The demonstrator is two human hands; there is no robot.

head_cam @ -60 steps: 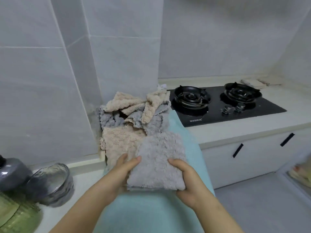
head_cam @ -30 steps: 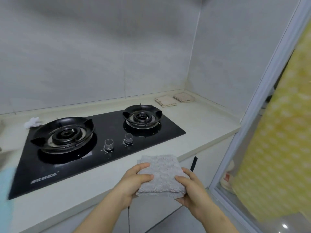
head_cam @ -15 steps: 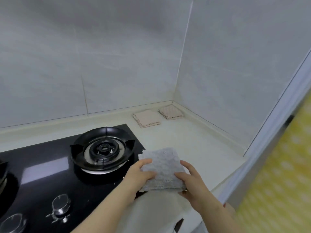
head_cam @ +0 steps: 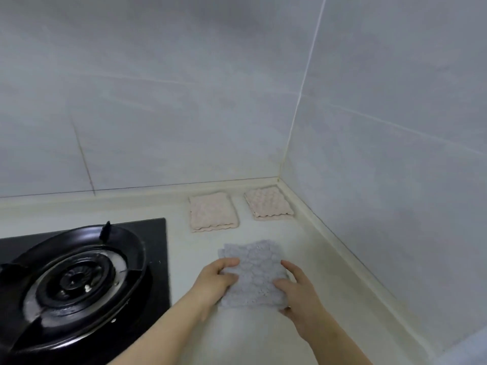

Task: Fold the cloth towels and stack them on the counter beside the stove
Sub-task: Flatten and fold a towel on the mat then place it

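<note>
- My left hand (head_cam: 220,279) pinches the left edge of the grey towel (head_cam: 254,272), thumb on top. My right hand (head_cam: 297,293) pinches the right edge the same way, so the hands stand apart with the folded towel between them.
- The grey towel is low over the counter (head_cam: 329,299), about midway between its front and back edges and just right of the stove (head_cam: 79,272). I cannot tell whether its underside touches the surface.
- It is close to square, with the slightly longer side running away from me toward the back edge.
- Beyond it, along the back edge, lie two folded towels, apart from each other: the left beige towel (head_cam: 212,214) and the right beige towel (head_cam: 268,202), which is tucked into the back right corner.
- As I judge it, stacking means pushing the grey one away from me. The gap between the beige pair is almost dead ahead, with my left hand nearer the left one and my right hand nearer the corner one.
- Either target needs a small sideways shift as well.
</note>
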